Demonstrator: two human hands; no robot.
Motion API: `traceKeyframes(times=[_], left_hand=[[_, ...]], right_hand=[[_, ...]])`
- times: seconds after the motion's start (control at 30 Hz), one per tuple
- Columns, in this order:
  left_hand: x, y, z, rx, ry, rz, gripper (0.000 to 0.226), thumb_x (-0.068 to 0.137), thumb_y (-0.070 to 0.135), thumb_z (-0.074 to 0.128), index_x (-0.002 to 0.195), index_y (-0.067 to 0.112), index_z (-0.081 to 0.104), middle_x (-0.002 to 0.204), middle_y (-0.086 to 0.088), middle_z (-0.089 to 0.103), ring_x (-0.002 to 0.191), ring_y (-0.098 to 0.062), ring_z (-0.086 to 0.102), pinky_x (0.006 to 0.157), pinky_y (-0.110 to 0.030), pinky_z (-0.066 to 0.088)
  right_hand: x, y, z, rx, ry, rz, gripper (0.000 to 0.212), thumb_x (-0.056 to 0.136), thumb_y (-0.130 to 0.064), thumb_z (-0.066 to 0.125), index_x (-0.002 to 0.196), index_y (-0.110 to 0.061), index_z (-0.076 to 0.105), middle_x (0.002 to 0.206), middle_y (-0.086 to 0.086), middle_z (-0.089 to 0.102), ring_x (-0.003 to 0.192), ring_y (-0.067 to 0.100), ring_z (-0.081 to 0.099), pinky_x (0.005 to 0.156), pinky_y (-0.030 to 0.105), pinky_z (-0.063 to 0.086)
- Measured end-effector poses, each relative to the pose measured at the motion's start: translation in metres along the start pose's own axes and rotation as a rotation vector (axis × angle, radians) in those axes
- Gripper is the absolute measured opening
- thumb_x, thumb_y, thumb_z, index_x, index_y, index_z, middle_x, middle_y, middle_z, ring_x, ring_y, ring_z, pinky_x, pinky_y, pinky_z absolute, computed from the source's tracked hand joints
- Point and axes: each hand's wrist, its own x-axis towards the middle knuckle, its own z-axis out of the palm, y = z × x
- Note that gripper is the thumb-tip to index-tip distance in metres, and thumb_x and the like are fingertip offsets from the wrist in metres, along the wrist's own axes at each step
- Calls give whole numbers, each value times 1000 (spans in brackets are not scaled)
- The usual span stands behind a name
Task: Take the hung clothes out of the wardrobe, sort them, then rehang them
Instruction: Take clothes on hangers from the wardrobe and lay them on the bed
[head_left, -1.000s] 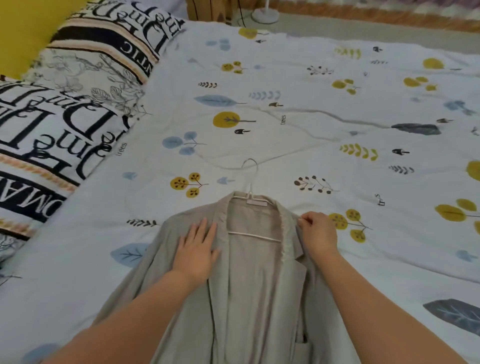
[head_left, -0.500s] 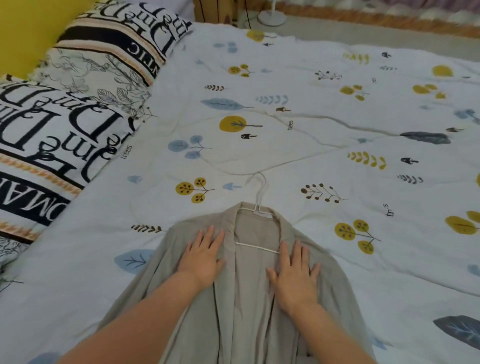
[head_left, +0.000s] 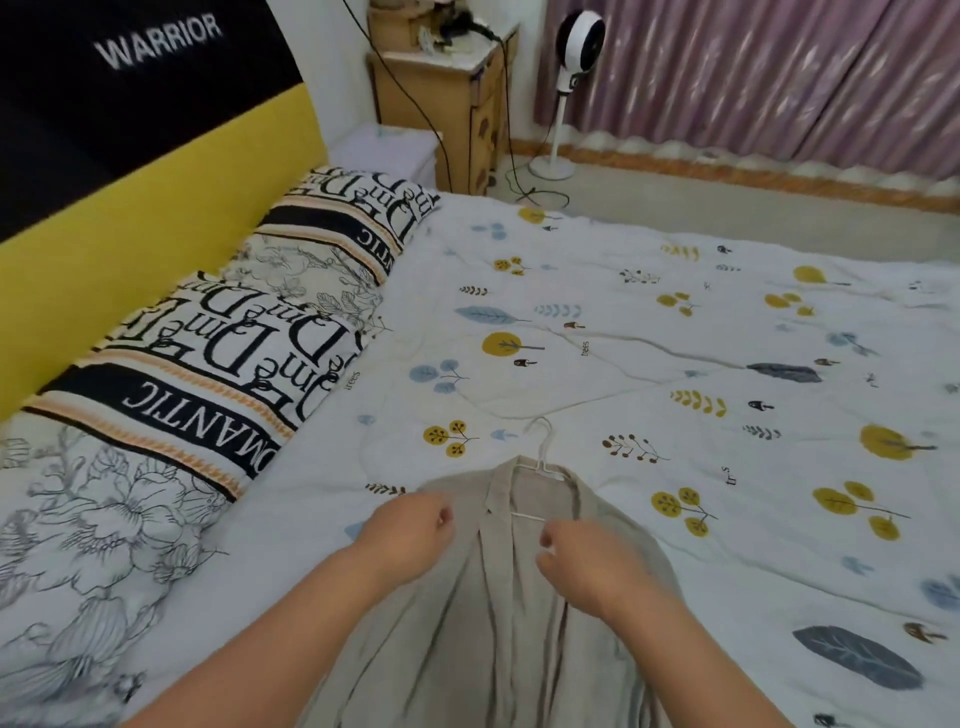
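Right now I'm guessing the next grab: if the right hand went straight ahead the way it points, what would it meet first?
Probably the white hanger inside the beige jacket collar, just ahead of the right hand; depth is unclear.

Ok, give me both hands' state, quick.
Left hand: fingers curled, over the beige jacket; grip cannot be told.
Right hand: the same.

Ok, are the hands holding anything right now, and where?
Both hands, left and right, are curled over the beige jacket on its hanger; whether they grip fabric cannot be told.
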Motion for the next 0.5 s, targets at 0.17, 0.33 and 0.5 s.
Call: traceKeyframes(times=[0.17, 0.33, 0.5], left_hand=[[-111, -26, -51, -10, 74, -14, 28, 96, 28, 40, 114, 19, 58, 115, 0, 62, 102, -16, 56, 80, -25, 42], [-216, -60, -83, -2, 10, -112, 33, 96, 36, 43, 126, 23, 51, 124, 4, 58, 109, -14, 54, 86, -24, 42], [-308, -83, -93, -29, -22, -201, 39, 96, 38, 43, 132, 23, 46, 129, 4, 54, 112, -13, 52, 88, -23, 41]], right_hand=[[-88, -54, -17, -66, -41, -103, 36, 94, -26, 42, 127, -16, 50, 131, 7, 52, 119, 25, 50, 92, 29, 40], [-170, -104, -24, -160, -103, -178, 42, 97, -29, 39, 137, -19, 41, 138, 6, 47, 123, 24, 47, 94, 30, 39], [-230, -147, -23, -250, -132, -312, 43, 97, -30, 40, 138, -19, 40, 141, 5, 45, 126, 23, 44, 95, 29, 38]])
